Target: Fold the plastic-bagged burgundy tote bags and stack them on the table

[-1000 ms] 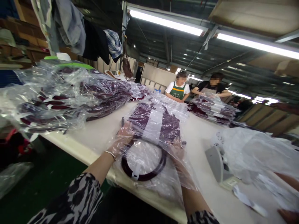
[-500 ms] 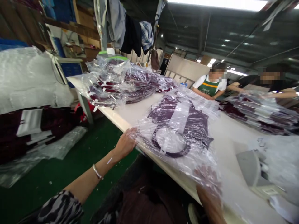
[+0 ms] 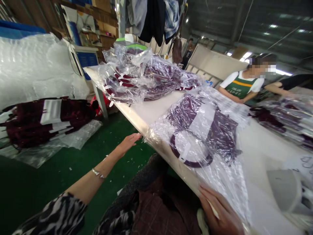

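Note:
A dark purple garment (image 3: 223, 130) in a clear plastic bag (image 3: 232, 176) lies on the white table (image 3: 156, 106), with a white paper strip across it and its round neckline toward me. My left hand (image 3: 128, 142) is at the table's near edge, just left of the bag's corner, fingers extended and nothing visible in them. My right hand (image 3: 217, 209) rests at the near edge by the bag's lower end, its fingers stretched out and partly blurred. I see no grip on the plastic.
Bagged maroon garments (image 3: 151, 78) are piled at the table's far left. A person in a green apron (image 3: 238, 86) stands across the table near another stack (image 3: 288, 117). A grey-white object (image 3: 285, 189) is at right. More bundles (image 3: 31, 120) lie left, beyond the green floor.
My left hand has come off the plastic bag. My right hand has moved from on top of the bag down to the table's near edge. The view has shifted.

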Tool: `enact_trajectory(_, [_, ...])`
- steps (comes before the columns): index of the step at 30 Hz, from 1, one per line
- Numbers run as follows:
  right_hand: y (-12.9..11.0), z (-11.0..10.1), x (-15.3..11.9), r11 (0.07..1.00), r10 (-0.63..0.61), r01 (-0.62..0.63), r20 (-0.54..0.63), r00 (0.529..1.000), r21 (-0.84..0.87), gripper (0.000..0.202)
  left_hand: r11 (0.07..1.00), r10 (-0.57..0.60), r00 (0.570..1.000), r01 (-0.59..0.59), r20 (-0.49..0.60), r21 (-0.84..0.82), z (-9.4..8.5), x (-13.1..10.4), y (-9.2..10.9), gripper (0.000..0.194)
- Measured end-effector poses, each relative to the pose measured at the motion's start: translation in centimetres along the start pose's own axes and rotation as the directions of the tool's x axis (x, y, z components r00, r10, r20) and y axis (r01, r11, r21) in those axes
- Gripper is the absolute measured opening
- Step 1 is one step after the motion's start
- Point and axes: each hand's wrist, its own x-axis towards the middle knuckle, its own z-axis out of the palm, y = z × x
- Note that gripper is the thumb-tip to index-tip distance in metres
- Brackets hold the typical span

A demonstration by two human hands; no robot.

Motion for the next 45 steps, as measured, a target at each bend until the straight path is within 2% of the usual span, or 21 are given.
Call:
enact_trajectory(1, [-1.2, 1.2, 3.2, 0.997, -0.072, 0.073, -0.033, 0.997, 0.023, 0.028, 0.999, -0.013, 0.998, 0.016, 0.058, -0.043, 1.2, 0.7, 1.1, 0.068])
enact_trajectory(3, [-4.2, 4.1, 9.3, 0.986, -0.157, 0.158, -0.019, 0.987, 0.054, 0.037, 0.998, -0.033, 0.988, 0.04, 0.152, -0.044, 2.6, 1.7, 2.5, 0.058])
enact_trajectory(5, [-7.2, 7.0, 14.0, 0.968, -0.245, 0.241, 0.053, 0.968, 0.074, 0.053, 0.999, -0.022, 0.985, 0.027, 0.172, -0.029, 2.7, 2.1, 2.9, 0.046])
enact_trajectory(7, [-9.2, 9.4, 16.5, 0.96, -0.277, 0.27, 0.122, 0.953, 0.071, 0.072, 0.999, 0.008, 0.992, -0.003, 0.127, -0.037, 1.8, 2.1, 2.8, 0.036])
enact_trajectory(10, [-10.1, 11.6, 17.6, 0.973, -0.229, 0.223, 0.166, 0.959, 0.055, 0.087, 0.983, -0.011, 0.996, 0.028, 0.093, -0.181, 0.5, 1.4, 2.5, 0.03])
enact_trajectory(12, [-9.9, 12.4, 17.6, 0.985, -0.174, 0.167, 0.184, 0.967, 0.051, 0.092, 0.932, -0.056, 0.988, 0.104, 0.143, -0.348, 0.2, 0.8, 2.7, 0.034])
enact_trajectory(14, [-9.7, 13.0, 17.8, 0.991, -0.131, 0.123, 0.207, 0.969, 0.051, 0.097, 0.899, -0.083, 0.978, 0.157, 0.191, -0.41, 0.4, 0.5, 3.0, 0.039])
enact_trajectory(18, [-9.8, 14.1, 18.3, 0.992, -0.12, 0.108, 0.231, 0.965, 0.06, 0.099, 0.962, -0.074, 0.975, 0.126, 0.212, -0.243, 1.8, 1.1, 3.4, 0.057])
enact_trajectory(23, [-10.3, 14.8, 18.6, 0.995, -0.09, 0.081, 0.203, 0.975, 0.054, 0.096, 0.99, -0.019, 0.989, 0.039, 0.148, -0.137, 2.0, 1.4, 4.3, 0.044])
enact_trajectory(25, [-10.6, 14.8, 19.4, 0.997, -0.049, 0.039, 0.178, 0.983, 0.061, 0.081, 0.993, 0.012, 0.989, 0.005, 0.145, -0.115, 1.8, 1.1, 5.9, 0.039])
enact_trajectory(27, [-10.4, 14.0, 20.8, 0.994, 0.019, -0.033, 0.137, 0.99, 0.104, 0.052, 0.996, 0.061, 0.983, -0.049, 0.171, -0.076, 2.0, 1.0, 8.3, 0.036])
enact_trajectory(29, [-9.3, 12.4, 22.8, 0.967, 0.135, -0.15, 0.084, 0.987, 0.207, 0.023, 0.989, 0.149, 0.962, -0.146, 0.23, -0.032, 2.8, 1.6, 11.3, 0.036])
enact_trajectory(31, [-6.8, 9.7, 24.8, 0.874, 0.284, -0.287, 0.068, 0.956, 0.391, 0.009, 0.959, 0.274, 0.914, -0.285, 0.3, -0.008, 4.2, 3.2, 14.2, 0.039])
enact_trajectory(33, [-3.1, 6.7, 26.5, 0.683, 0.42, -0.417, 0.145, 0.896, 0.599, 0.008, 0.902, 0.393, 0.862, -0.429, 0.321, 0.05, 6.1, 6.0, 16.3, 0.044])
enact_trajectory(35, [1.4, 4.1, 27.4, 0.435, 0.521, -0.522, 0.267, 0.811, 0.734, 0.012, 0.813, 0.491, 0.815, -0.556, 0.309, 0.173, 8.7, 9.5, 17.4, 0.042])
enact_trajectory(37, [5.8, 2.7, 27.5, 0.232, 0.599, -0.604, 0.378, 0.706, 0.762, 0.018, 0.687, 0.543, 0.76, -0.647, 0.358, 0.33, 11.6, 12.9, 17.4, 0.043])
enact_trajectory(38, [7.8, 2.5, 27.3, 0.168, 0.629, -0.638, 0.417, 0.656, 0.752, 0.02, 0.616, 0.545, 0.736, -0.677, 0.401, 0.403, 13.1, 14.4, 17.1, 0.045])
enact_trajectory(40, [10.8, 2.9, 26.6, 0.1, 0.67, -0.697, 0.469, 0.575, 0.711, 0.021, 0.465, 0.526, 0.702, -0.71, 0.48, 0.529, 15.9, 16.4, 16.2, 0.042])
enact_trajectory(42, [12.7, 3.9, 25.9, 0.09, 0.689, -0.729, 0.486, 0.537, 0.678, 0.019, 0.339, 0.516, 0.681, -0.719, 0.52, 0.606, 17.9, 17.2, 15.3, 0.029])
enact_trajectory(45, [14.0, 5.1, 25.3, 0.105, 0.696, -0.752, 0.492, 0.523, 0.651, 0.016, 0.239, 0.516, 0.666, -0.715, 0.538, 0.657, 19.3, 17.4, 14.6, 0.012])
